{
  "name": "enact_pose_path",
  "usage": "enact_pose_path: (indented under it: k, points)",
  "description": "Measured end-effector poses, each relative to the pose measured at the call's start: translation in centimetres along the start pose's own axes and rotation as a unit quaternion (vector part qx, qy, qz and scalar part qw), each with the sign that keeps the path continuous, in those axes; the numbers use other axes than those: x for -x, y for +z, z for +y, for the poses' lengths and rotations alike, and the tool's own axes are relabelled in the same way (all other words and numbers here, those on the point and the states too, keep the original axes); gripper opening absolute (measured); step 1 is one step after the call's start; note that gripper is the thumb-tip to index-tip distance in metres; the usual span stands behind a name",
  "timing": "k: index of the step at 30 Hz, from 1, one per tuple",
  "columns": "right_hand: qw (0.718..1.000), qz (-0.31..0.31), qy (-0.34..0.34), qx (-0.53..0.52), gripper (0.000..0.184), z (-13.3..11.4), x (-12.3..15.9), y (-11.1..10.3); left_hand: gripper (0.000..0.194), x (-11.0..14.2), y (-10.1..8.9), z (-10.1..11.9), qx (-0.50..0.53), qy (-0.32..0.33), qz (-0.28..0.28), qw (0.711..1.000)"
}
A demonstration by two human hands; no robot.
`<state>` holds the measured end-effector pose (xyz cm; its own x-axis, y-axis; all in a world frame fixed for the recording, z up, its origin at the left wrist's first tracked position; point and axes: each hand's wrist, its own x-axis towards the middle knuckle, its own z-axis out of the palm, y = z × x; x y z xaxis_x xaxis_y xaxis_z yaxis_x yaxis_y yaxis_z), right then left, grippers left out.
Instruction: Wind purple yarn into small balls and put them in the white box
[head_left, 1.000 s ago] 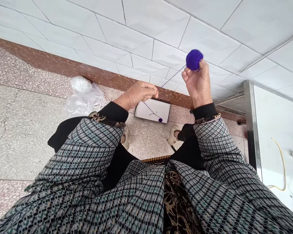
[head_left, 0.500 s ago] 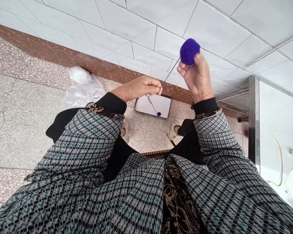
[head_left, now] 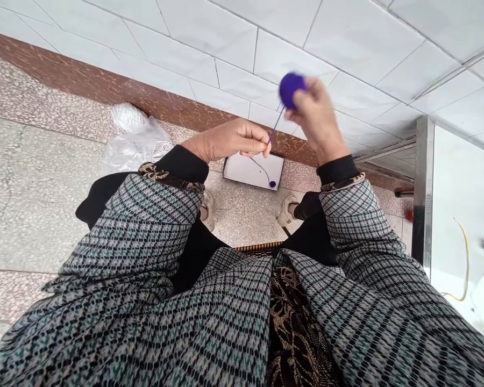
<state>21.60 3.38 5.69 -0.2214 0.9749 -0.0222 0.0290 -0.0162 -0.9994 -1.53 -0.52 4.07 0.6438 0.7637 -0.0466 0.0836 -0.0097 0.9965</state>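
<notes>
A purple ball of yarn [head_left: 291,90] is gripped by my right hand [head_left: 318,115], raised in front of the tiled wall and slightly blurred. From the ball, a purple strand [head_left: 277,127] slants down to my left hand [head_left: 242,140], whose thumb and fingers pinch it. Below that hand the yarn hangs on to a small purple ball [head_left: 272,184], which lies in a shallow white tray [head_left: 242,171] with dark edges on the floor. Part of the tray is hidden behind my left hand.
On the floor to the left lie a white yarn ball [head_left: 128,117] and a clear plastic bag [head_left: 131,148]. A white tiled wall [head_left: 210,32] with a brown skirting rises ahead. At right stands a metal-edged white panel [head_left: 447,188] with a yellow cord [head_left: 466,263].
My right hand has swung left with the large yarn ball and turned over, its fingers now around the ball's right side. The small ball in the tray has shifted right.
</notes>
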Motion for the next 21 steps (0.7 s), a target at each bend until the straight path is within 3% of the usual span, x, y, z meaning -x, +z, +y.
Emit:
enact_pose_path:
  k: [2,4,5,6,8,10,12,16,21]
  points:
    - [0.975,-0.146,0.102,0.133,0.043,0.6,0.5,0.2,0.019,0.2,-0.3,0.0,-0.005,0.009,0.015,1.000]
    - [0.937,-0.297,0.133,0.127,0.049,0.4,1.3,0.2,0.025,0.1,-0.8,-0.3,-0.005,0.008,0.071,0.997]
    - [0.934,-0.328,0.114,0.082,0.057,0.1,1.6,0.1,0.027,0.0,-1.0,-0.6,-0.005,0.003,0.097,0.995]
    - [0.945,-0.315,0.079,0.028,0.066,-0.4,1.8,0.0,0.028,-0.2,-1.1,-0.8,-0.004,-0.003,0.113,0.994]
    - [0.977,-0.206,0.007,-0.057,0.072,-1.4,1.6,-0.3,0.025,-0.5,-1.0,-1.0,0.000,-0.007,0.117,0.993]
    - [0.992,-0.071,-0.029,-0.098,0.058,-1.9,1.0,-0.1,0.019,-0.5,-0.5,-0.9,-0.004,-0.005,0.082,0.997]
    - [0.995,0.004,-0.001,-0.101,0.036,-1.8,0.4,0.4,0.017,-0.4,0.1,-0.5,-0.028,-0.007,0.027,0.999]
    - [0.996,0.025,0.088,-0.007,0.027,0.0,0.1,1.8,0.017,-0.1,0.7,0.3,-0.086,-0.008,-0.003,0.996]
    - [0.991,0.062,0.056,0.105,0.016,1.5,-0.1,2.1,0.019,-0.3,1.0,0.3,-0.121,0.012,-0.017,0.992]
